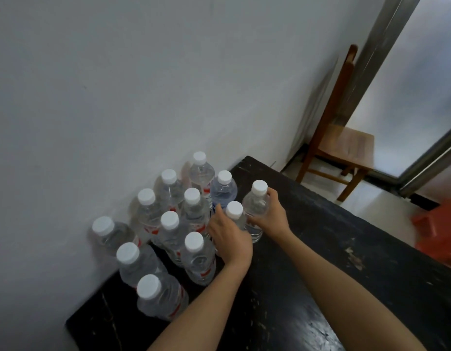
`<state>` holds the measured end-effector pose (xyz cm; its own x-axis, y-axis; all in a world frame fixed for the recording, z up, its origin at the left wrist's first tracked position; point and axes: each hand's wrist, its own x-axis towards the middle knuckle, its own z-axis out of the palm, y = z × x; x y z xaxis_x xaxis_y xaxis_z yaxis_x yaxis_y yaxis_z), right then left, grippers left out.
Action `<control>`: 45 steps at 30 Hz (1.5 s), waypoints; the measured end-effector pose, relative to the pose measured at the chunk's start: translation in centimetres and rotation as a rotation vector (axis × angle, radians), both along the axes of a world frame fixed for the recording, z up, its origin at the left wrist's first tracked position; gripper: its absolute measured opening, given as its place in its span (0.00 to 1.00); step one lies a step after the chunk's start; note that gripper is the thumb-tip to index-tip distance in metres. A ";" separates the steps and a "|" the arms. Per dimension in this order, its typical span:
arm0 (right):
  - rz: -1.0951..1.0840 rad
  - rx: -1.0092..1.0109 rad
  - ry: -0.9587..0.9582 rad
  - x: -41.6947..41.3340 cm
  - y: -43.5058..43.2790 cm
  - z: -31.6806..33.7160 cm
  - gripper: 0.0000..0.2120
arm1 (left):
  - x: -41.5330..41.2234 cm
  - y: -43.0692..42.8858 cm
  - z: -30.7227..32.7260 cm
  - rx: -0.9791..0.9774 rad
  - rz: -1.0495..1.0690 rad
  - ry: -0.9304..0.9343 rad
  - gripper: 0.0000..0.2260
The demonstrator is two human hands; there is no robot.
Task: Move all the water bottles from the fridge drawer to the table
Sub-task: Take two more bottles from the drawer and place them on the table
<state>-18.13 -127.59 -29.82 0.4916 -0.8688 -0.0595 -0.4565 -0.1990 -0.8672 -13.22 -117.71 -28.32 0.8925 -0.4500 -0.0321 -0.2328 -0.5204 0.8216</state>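
Several clear water bottles with white caps stand upright in a cluster on the black table, close against the white wall. My left hand grips one bottle at the cluster's right edge; only its cap and shoulder show above my fingers. My right hand is wrapped around another bottle just to the right of it, standing on the table. One bottle with a bluish tint stands right behind my left hand. The fridge drawer is out of view.
A wooden chair stands on the floor beyond the table's far end, beside a metal-framed glass door. Something orange-red lies on the floor past the table's right edge. The table's right half shows scuffed black surface.
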 end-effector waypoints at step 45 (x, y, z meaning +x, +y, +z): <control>-0.148 -0.083 0.434 -33.6 29.5 5.3 0.28 | -13.0 25.8 4.0 -0.039 -0.736 -0.133 0.19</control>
